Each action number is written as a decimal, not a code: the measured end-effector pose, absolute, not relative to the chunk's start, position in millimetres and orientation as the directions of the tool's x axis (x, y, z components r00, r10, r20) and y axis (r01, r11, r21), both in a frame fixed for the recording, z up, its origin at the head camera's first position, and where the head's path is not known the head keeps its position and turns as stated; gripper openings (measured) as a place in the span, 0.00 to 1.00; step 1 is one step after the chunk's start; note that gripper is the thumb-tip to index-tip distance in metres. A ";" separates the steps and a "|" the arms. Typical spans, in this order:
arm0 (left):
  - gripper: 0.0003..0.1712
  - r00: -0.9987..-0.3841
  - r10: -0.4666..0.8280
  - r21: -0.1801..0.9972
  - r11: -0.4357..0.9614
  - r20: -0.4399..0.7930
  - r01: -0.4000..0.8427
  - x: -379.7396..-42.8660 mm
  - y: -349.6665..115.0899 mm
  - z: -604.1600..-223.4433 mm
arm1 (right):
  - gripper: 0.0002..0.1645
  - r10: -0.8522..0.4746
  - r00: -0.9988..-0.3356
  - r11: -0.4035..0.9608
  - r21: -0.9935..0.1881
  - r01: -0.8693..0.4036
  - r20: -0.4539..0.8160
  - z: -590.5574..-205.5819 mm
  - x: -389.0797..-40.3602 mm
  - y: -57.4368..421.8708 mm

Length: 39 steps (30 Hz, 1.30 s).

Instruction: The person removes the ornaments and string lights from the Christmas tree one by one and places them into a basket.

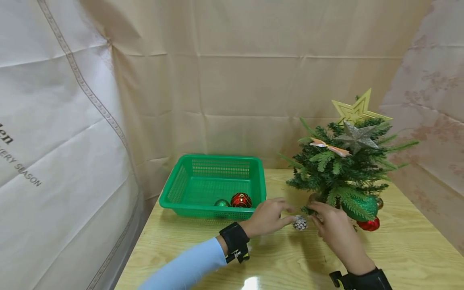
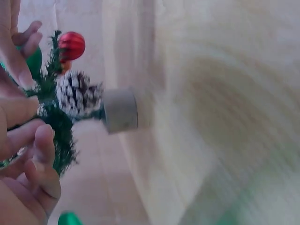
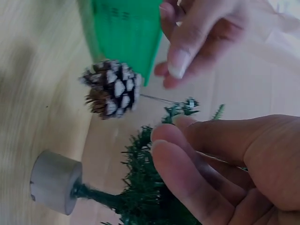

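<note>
A small artificial Christmas tree point(image 1: 311, 171) stands at the right of the table. From a thin wire at one low branch tip point(image 3: 177, 108) hangs a white-tipped pine cone point(image 3: 113, 89). My right hand point(image 1: 334, 227) pinches that branch near its tip between thumb and fingers. Just left of the pine cone, my left hand point(image 1: 267, 216) has its thumb and fingers spread apart; in the right wrist view they hover clear of the wire. A gold star point(image 1: 353, 110), a silver star point(image 1: 357, 137), a green ornament point(image 1: 360, 207) and a red bauble point(image 2: 72, 45) decorate the tree.
Left of the tree sits a green plastic basket point(image 1: 170, 197) holding a red patterned bauble point(image 1: 241, 200) and a small green bauble point(image 1: 222, 203). The tree's grey round base point(image 2: 121, 110) rests on the wooden table point(image 1: 282, 266). Cloth hangs behind and at both sides.
</note>
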<state>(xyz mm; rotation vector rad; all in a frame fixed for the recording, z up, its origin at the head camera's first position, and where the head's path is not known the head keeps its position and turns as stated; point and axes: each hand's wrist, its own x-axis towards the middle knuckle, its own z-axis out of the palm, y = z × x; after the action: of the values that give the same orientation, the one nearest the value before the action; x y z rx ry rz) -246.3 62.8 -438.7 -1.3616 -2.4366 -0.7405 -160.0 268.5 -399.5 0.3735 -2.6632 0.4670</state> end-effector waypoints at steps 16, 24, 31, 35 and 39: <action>0.11 -0.578 0.708 0.442 0.402 0.405 0.802 -248.6 91.8 -448.3 | 0.13 -0.175 -0.791 0.917 -0.196 -0.348 0.586 -416.3 -163.1 271.2; 0.09 -0.591 0.689 0.464 0.397 0.419 0.792 -245.2 95.1 -454.8 | 0.12 -0.167 -0.776 0.913 -0.202 -0.354 0.608 -419.0 -162.2 273.0; 0.09 -0.577 0.677 0.410 0.416 0.457 0.812 -245.1 96.4 -455.6 | 0.12 -0.165 -0.764 0.914 -0.193 -0.356 0.624 -418.2 -162.2 273.5; 0.08 -0.560 0.684 0.386 0.412 0.467 0.825 -245.0 96.1 -457.3 | 0.12 -0.154 -0.780 0.914 -0.213 -0.346 0.606 -418.9 -162.1 273.4; 0.08 -0.558 0.687 0.382 0.413 0.466 0.827 -244.3 94.4 -459.2 | 0.11 -0.147 -0.789 0.913 -0.225 -0.340 0.597 -419.2 -162.0 273.1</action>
<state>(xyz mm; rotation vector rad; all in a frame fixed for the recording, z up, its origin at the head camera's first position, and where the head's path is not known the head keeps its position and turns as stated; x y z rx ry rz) -244.3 94.4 -459.2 -1.3297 -2.4329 -0.8613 -162.0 273.1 -419.2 0.3472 -2.4757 0.4323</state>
